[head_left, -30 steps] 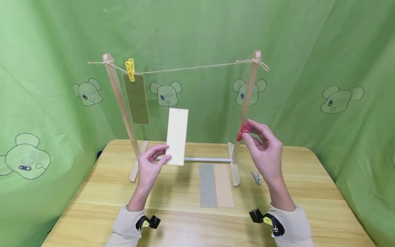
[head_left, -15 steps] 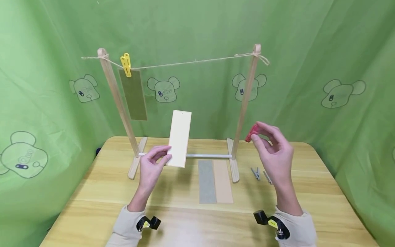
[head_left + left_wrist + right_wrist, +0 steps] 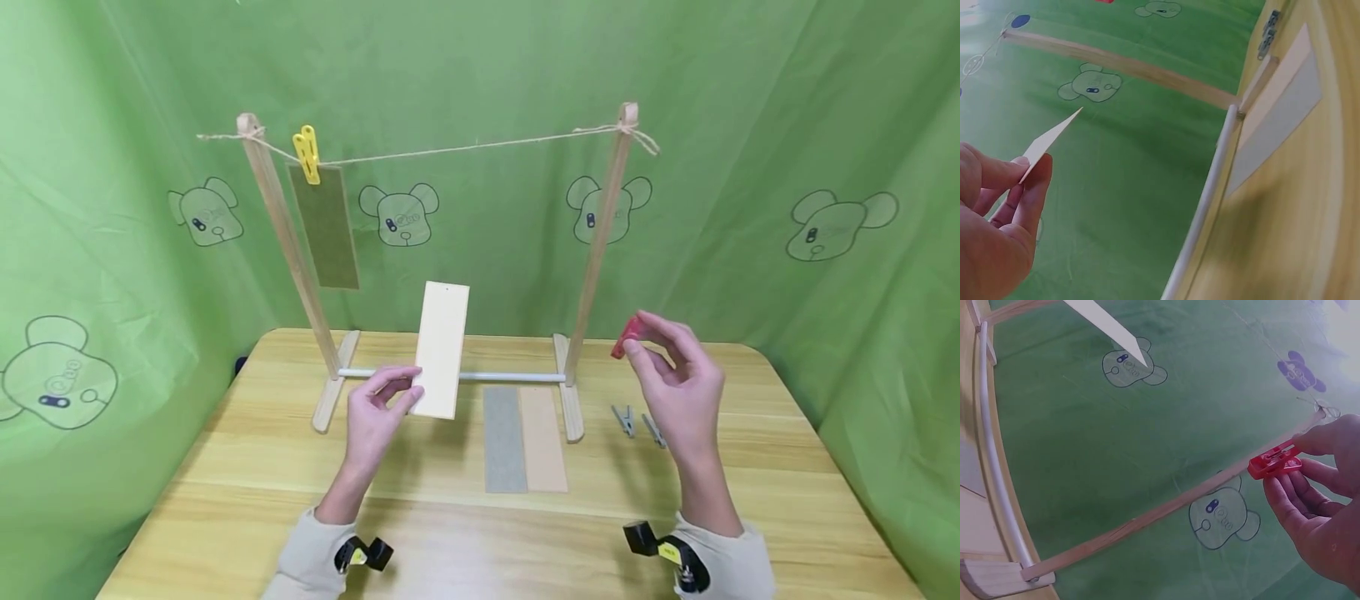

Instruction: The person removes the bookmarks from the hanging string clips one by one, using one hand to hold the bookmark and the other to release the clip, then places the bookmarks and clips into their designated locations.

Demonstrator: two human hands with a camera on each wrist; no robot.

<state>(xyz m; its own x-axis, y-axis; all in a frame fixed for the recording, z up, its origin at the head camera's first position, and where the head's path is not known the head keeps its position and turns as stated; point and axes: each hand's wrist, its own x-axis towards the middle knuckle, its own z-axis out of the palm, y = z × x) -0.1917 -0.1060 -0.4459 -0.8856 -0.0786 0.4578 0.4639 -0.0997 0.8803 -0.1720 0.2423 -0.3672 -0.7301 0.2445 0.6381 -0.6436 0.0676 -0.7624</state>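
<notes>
My left hand pinches the lower edge of a cream card, held upright in front of the wooden rack's white crossbar; the card's thin edge shows in the left wrist view above my fingers. My right hand pinches a red clothespin at the fingertips, right of the rack's right post. The right wrist view shows the red clothespin between thumb and fingers. A twine line spans the posts, with a yellow clothespin holding an olive card.
A grey strip and a tan strip lie flat on the wooden table before the rack. Two grey clothespins lie right of the rack's foot. Green cloth with bear prints surrounds the table.
Both hands have dropped lower. The right hand with the red clothespin moved right, away from the right post; the cream card shifted slightly right and down. The view tilted up a little.
</notes>
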